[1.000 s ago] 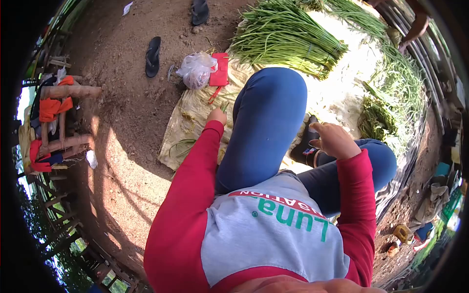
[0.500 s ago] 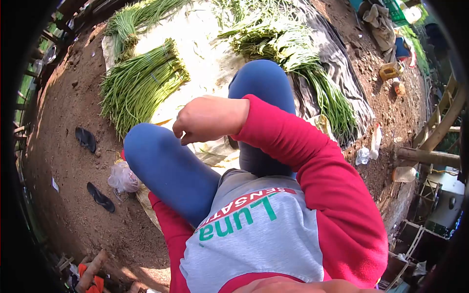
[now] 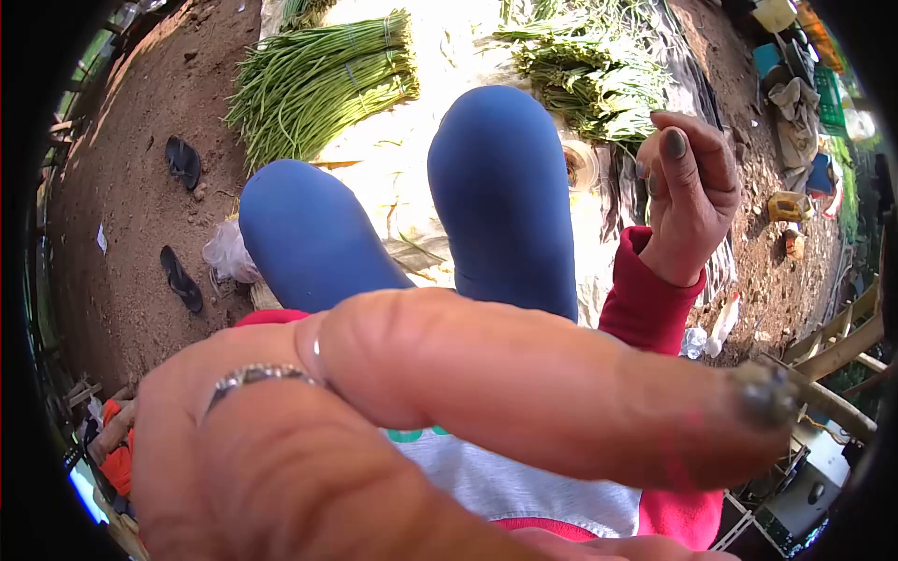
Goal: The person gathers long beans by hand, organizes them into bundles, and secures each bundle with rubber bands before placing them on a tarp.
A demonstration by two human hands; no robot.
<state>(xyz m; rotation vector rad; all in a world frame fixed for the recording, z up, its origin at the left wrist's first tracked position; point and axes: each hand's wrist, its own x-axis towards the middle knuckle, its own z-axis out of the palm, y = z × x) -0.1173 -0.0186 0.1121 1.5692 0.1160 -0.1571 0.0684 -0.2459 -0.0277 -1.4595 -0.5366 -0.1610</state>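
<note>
My left hand (image 3: 374, 421) fills the lower half of the head view, very close to the lens. One finger stretches to the right and another wears a ring (image 3: 251, 376); I see nothing held in it. My right hand (image 3: 692, 196) is raised at the right in a red sleeve, its fingers loosely bent and empty. My knees in blue trousers (image 3: 500, 187) point toward a tied bundle of long green beans (image 3: 318, 79) and a loose pile of beans (image 3: 589, 75) on a pale sheet (image 3: 449, 56).
Two dark sandals (image 3: 182, 161) (image 3: 180, 279) lie on the bare earth at the left. A plastic bag (image 3: 227, 254) sits by my left knee. A yellow container (image 3: 784, 206), plastic bottles (image 3: 725, 318) and clothes lie at the right, wooden poles at the lower right.
My left hand has come up right in front of the camera. My right hand moved from over my knees out to the right and turned upward. The view tilted slightly.
</note>
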